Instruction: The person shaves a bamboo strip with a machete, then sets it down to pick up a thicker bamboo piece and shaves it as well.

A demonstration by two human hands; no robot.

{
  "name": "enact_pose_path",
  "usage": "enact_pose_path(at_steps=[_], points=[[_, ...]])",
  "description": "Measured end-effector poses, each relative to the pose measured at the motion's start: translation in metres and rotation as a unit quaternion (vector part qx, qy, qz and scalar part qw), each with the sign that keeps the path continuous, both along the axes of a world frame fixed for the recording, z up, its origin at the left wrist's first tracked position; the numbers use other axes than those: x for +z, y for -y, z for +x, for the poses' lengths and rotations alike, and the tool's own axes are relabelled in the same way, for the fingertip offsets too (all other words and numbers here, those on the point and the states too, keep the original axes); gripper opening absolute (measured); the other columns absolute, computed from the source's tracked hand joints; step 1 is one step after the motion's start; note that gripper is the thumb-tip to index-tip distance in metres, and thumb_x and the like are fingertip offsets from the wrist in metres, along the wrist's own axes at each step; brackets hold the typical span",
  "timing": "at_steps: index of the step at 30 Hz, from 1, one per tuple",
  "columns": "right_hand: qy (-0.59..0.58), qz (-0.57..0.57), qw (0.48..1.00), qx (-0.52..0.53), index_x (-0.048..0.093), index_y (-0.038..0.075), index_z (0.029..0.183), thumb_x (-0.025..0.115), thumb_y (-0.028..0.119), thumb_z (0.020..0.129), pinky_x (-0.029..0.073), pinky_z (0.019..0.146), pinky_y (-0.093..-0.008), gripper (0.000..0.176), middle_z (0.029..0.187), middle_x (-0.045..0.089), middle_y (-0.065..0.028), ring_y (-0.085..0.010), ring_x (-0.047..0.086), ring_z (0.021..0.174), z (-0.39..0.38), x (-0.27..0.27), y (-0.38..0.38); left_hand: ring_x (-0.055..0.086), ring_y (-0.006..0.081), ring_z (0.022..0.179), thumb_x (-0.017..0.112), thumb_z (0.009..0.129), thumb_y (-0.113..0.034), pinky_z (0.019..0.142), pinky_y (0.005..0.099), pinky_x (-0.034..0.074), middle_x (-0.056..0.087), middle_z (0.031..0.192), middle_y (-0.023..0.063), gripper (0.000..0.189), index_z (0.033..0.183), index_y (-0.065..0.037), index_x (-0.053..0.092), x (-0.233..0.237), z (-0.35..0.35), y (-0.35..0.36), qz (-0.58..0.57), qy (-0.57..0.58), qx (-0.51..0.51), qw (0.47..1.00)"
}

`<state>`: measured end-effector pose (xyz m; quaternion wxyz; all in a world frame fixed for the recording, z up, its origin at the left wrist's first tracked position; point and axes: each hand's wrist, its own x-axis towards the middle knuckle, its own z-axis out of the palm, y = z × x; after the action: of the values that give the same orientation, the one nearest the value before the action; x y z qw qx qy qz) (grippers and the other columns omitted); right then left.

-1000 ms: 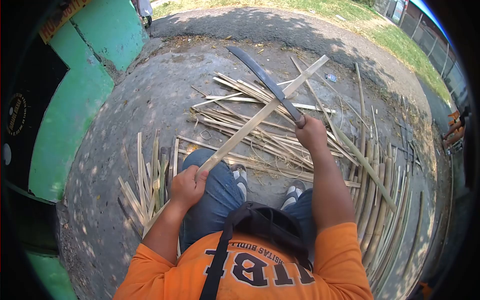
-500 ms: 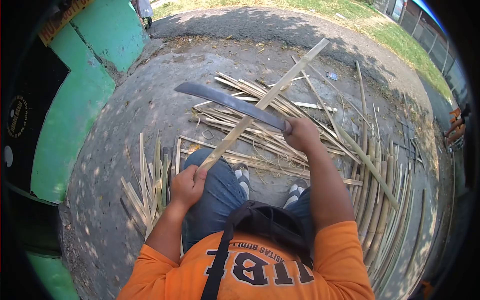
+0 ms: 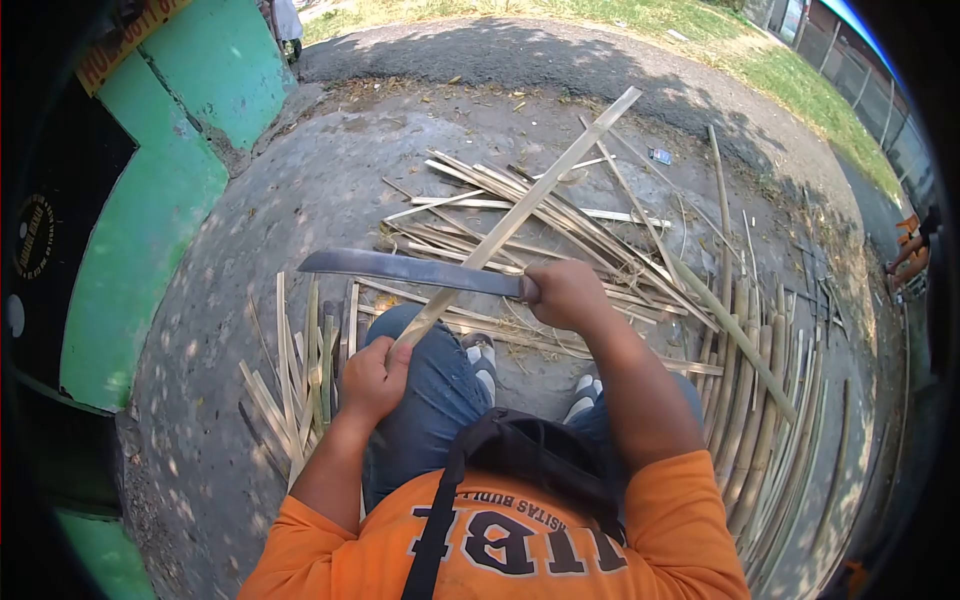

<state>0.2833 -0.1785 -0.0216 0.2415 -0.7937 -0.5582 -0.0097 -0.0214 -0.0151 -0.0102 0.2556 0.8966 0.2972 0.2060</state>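
Note:
My left hand [image 3: 377, 378] is closed around the near end of a long pale bamboo strip [image 3: 530, 202], just over my left knee. The strip slants up and away to the right, its far end above the concrete. In my right hand [image 3: 566, 296] is the handle of a machete [image 3: 405, 267], gripped with the fingers wrapped round. Its broad grey blade points left and crosses over the strip, a short way above my left hand. Beyond the blade, a loose pile of split bamboo strips [image 3: 590, 235] lies on the ground in front of my feet.
More cut strips [image 3: 290, 370] lie by my left leg. Thicker bamboo poles [image 3: 757, 420] lie side by side to my right. A green wall [image 3: 150, 230] stands at left, a road [image 3: 520, 62] runs across the back, and part of a person [image 3: 912, 255] shows at far right.
My right hand has drawn the machete toward me and to the left, so the blade crosses the strip lower down. The strip's far end has dipped slightly; my left hand keeps its grip.

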Motion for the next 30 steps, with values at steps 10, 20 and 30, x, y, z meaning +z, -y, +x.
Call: enact_pose_path(at_steps=[10,20,30], points=[[-0.130,0.122,0.926,-0.334,0.073,0.005,0.091,0.064,0.030,0.090,0.054,0.078,-0.0527,0.026,0.087,0.072,-0.0238,-0.0459,0.069,0.086,0.097,-0.007,0.046,0.064,0.0439,0.067,0.062,0.103,-0.038,0.059,0.0505,0.047,0.063,0.070,0.0204,0.038,0.085,-0.005,0.065,-0.002,-0.006,-0.002,0.014,0.010,-0.021,1.000],[-0.108,0.101,0.961,-0.235,0.073,0.007,0.093,0.070,0.032,0.089,0.055,0.075,-0.0534,0.025,0.086,0.072,-0.0218,-0.0455,0.068,0.084,0.072,-0.002,0.039,0.064,0.0452,0.067,0.062,0.103,-0.039,0.060,0.0516,0.047,0.063,0.070,0.0209,0.039,0.085,-0.005,0.065,-0.002,0.001,0.001,0.000,0.007,-0.004,1.000],[-0.012,-0.078,0.997,0.000,0.071,0.014,0.085,0.070,0.019,0.076,0.056,0.073,-0.0509,0.010,0.080,0.071,-0.0152,-0.0402,0.070,0.081,0.017,0.020,0.013,0.066,0.0446,0.068,0.062,0.103,-0.040,0.061,0.0511,0.049,0.065,0.071,0.0208,0.038,0.088,-0.005,0.067,-0.001,-0.002,0.004,0.030,0.007,-0.010,0.999]])
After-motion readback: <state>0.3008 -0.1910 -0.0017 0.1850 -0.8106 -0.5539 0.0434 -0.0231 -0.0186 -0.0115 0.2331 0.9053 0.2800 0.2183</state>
